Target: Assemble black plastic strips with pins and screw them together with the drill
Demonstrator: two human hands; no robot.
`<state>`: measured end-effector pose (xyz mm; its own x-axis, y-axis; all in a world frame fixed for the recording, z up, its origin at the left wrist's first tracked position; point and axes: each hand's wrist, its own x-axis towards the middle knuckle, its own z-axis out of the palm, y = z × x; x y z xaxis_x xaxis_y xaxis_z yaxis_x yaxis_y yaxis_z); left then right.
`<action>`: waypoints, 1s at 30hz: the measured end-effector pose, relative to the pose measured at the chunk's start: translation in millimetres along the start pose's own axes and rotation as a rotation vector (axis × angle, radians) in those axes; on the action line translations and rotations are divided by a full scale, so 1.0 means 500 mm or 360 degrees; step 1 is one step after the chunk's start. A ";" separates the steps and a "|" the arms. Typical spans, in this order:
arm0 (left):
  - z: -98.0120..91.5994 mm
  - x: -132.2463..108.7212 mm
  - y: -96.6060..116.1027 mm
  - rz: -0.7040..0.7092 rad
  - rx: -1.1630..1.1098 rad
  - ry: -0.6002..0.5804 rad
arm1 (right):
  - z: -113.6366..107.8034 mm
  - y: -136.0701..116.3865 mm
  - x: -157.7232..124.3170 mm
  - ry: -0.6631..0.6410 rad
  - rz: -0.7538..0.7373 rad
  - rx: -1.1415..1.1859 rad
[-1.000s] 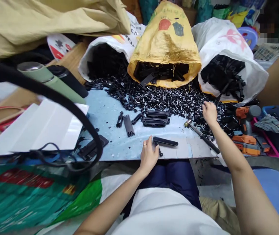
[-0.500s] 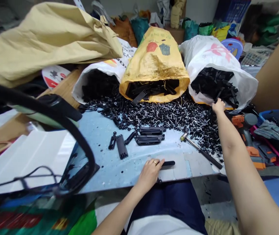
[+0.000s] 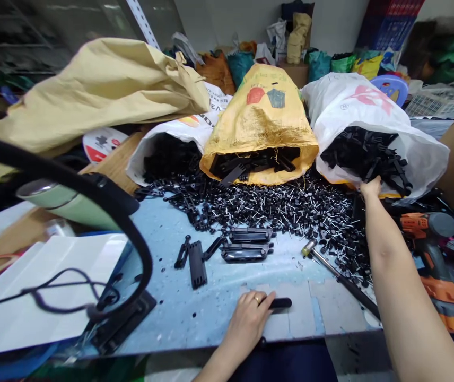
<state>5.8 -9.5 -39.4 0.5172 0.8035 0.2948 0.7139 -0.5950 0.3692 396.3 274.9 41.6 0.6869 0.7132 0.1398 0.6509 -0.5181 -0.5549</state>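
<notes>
My left hand [image 3: 250, 318] rests at the table's front edge, closed over a flat black plastic bar [image 3: 281, 303] whose rounded end sticks out to the right. My right hand [image 3: 371, 188] is stretched forward to the lower lip of the right white sack [image 3: 429, 143]. Its fingers are curled among the black plastic parts [image 3: 384, 159] there, and their tips are partly hidden. Between the hands lies a hammer [image 3: 342, 278], head pointing away. Folded black assemblies [image 3: 246, 252] lie beyond my left hand, beside a slotted black piece [image 3: 198, 265].
A yellow sack [image 3: 267, 124] and another white sack [image 3: 137, 159] open toward me. Loose black pieces with metal pins [image 3: 282, 207] are heaped before them. An orange cordless drill [image 3: 416, 225] stands right of my right arm. A black curved stand [image 3: 127, 217] crosses the left side.
The camera view has shifted, so the table and sacks sit lower in the picture. My right hand stays at the white sack's lip, and my left hand stays on the bar.
</notes>
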 end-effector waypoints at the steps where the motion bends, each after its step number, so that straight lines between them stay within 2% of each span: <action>1: 0.000 0.000 -0.001 0.0009 0.0000 0.0021 | -0.004 -0.003 -0.003 0.0050 0.0038 0.0061; 4: -0.002 0.001 -0.005 0.0033 0.0037 0.0083 | -0.021 -0.016 -0.027 0.0226 0.0052 0.0346; 6: -0.006 0.001 -0.008 0.0023 0.0091 0.0074 | -0.034 -0.022 -0.067 0.0280 -0.0113 0.0446; 7: -0.009 0.001 -0.010 0.0009 0.0117 0.0056 | -0.040 -0.022 -0.096 0.0244 -0.0241 0.0430; 9: -0.015 0.001 -0.014 -0.0039 0.0158 -0.0003 | -0.051 -0.013 -0.174 -0.0014 -0.0550 0.0318; 14: -0.022 0.005 -0.020 -0.0223 0.0182 -0.0275 | -0.094 0.056 -0.427 -0.0956 -0.1548 -0.0200; 15: -0.023 0.008 -0.019 -0.0235 0.0152 -0.0328 | -0.104 0.072 -0.472 -0.1104 -0.1773 -0.0343; 17: -0.028 0.017 -0.012 -0.0227 0.0072 -0.0414 | -0.117 0.100 -0.545 -0.1272 -0.2108 -0.0610; 19: -0.034 0.031 -0.001 -0.0221 -0.0001 -0.0476 | -0.117 0.117 -0.592 -0.1285 -0.2232 -0.0820; 23: -0.045 0.055 0.024 -0.0241 -0.0071 -0.0559 | -0.104 0.120 -0.630 -0.1205 -0.2164 -0.1013; 26: -0.042 0.056 0.027 -0.0208 -0.0073 -0.0564 | -0.107 0.112 -0.645 -0.1076 -0.2133 -0.1011; 30: -0.028 0.038 0.016 -0.0163 -0.0091 -0.0460 | -0.128 0.108 -0.665 -0.0814 -0.2239 -0.0873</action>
<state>14.6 0.8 -18.3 0.5628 0.8266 -0.0061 0.7456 -0.5045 0.4353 223.5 -20.4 17.5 -0.6379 0.7663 -0.0770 0.7543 0.6418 0.1381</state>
